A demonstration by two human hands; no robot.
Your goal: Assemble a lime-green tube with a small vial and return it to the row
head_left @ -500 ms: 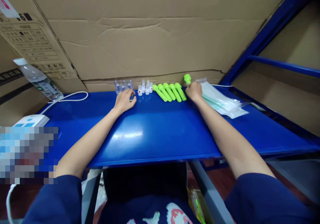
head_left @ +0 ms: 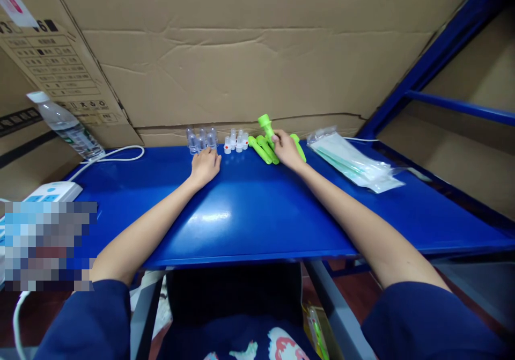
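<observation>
My right hand [head_left: 286,148] is closed around a bright green flashlight body [head_left: 265,124], its wide head pointing up and its lower part hidden by my fingers. Below and beside that hand lies a row of other green flashlight bodies [head_left: 259,149] on the blue table. My left hand [head_left: 206,166] rests palm down, fingers loosely apart, right in front of a group of clear plastic caps [head_left: 201,139]. Whether its fingertips touch the caps I cannot tell. Several small white-based clear pieces [head_left: 236,141], some with a red dot, stand between the two groups.
A clear plastic packet [head_left: 352,161] with pale green contents lies to the right. On the left are a leaning water bottle [head_left: 68,126], a white power strip [head_left: 54,192] and its cable. Cardboard [head_left: 257,75] walls the back; a blue metal frame [head_left: 426,54] rises at right.
My right hand has moved left from beside the packet to above the green row, carrying the flashlight body. My left hand has shifted slightly, its fingers now flatter by the clear caps.
</observation>
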